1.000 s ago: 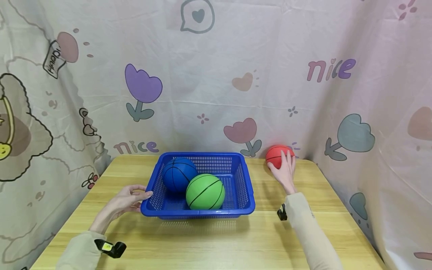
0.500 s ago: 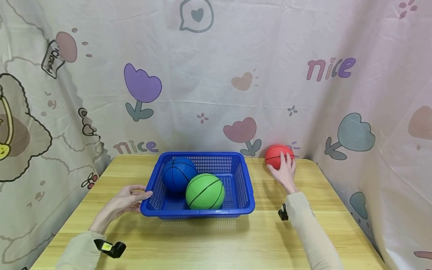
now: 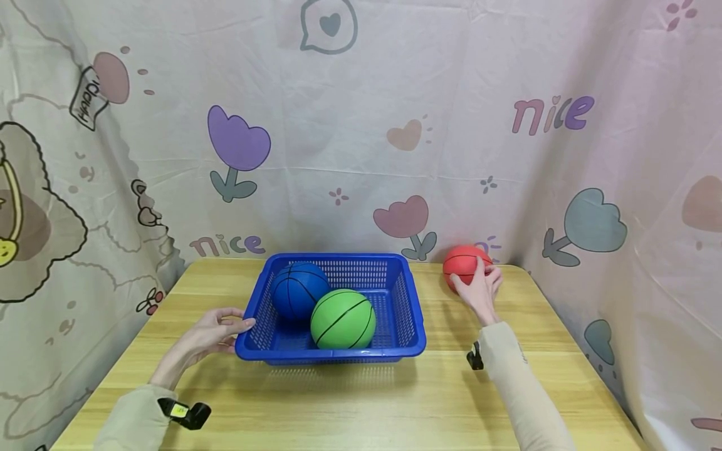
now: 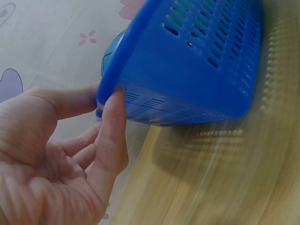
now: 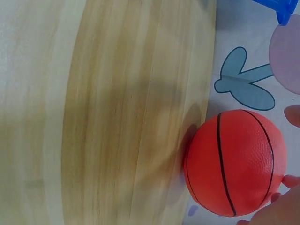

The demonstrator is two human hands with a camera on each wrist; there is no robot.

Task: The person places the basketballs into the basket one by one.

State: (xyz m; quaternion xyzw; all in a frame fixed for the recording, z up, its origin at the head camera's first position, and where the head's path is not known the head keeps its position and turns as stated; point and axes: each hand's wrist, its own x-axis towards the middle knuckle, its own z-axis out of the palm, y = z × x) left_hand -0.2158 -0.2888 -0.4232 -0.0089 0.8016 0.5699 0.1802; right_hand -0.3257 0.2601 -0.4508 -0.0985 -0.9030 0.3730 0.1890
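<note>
My left hand (image 3: 209, 338) pinches the left rim of a blue plastic basket (image 3: 333, 355) between thumb and fingers, plainly seen in the left wrist view. Inside the basket lie a blue toy basketball (image 3: 299, 291) and, before it, a green toy basketball (image 3: 343, 319). At the table's back right, a red toy basketball (image 3: 459, 266) sits by the backdrop. My right hand (image 3: 479, 291) is at its near right side, with loosely bent fingers. In the right wrist view, fingertips reach the edge of the red ball (image 5: 234, 164), while the thumb (image 5: 293, 115) appears slightly apart from it.
The wooden table (image 3: 338, 407) bears the basket near its middle. A printed cloth backdrop (image 3: 338, 125) rises behind the table and along both sides. Small black cameras sit on the left wrist (image 3: 186, 413) and right wrist (image 3: 475, 356).
The red ball has turned and shifted slightly nearer. My right hand has moved a little right and back, its fingers drawn off the ball's top. My left hand and the basket stay put.
</note>
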